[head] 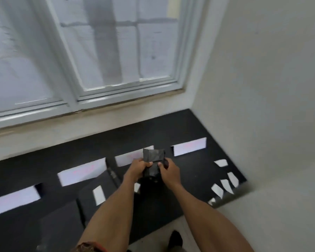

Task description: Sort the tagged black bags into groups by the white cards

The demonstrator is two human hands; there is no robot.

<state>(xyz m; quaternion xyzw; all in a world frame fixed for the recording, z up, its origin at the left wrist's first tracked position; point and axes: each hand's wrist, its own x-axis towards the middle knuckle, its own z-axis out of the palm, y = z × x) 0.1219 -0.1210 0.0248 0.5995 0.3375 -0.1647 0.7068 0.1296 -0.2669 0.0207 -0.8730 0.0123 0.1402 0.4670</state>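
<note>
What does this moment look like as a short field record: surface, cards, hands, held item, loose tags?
surface: black counter below a window, in a corner
white cards: four standing in a row, writing too blurred to read
left hand: gripping the black bag
right hand: gripping the same bag
black bag: held up above the counter, in front of the third card from the left
placed bags: flat black bag with white tag near the left cards
loose white tags: scattered at the counter's right edge

Right of your fingers (149,163) the table (189,171) lay bare; an upright white card (129,158) stood just beyond them, flat bags (98,193) below-left.
</note>
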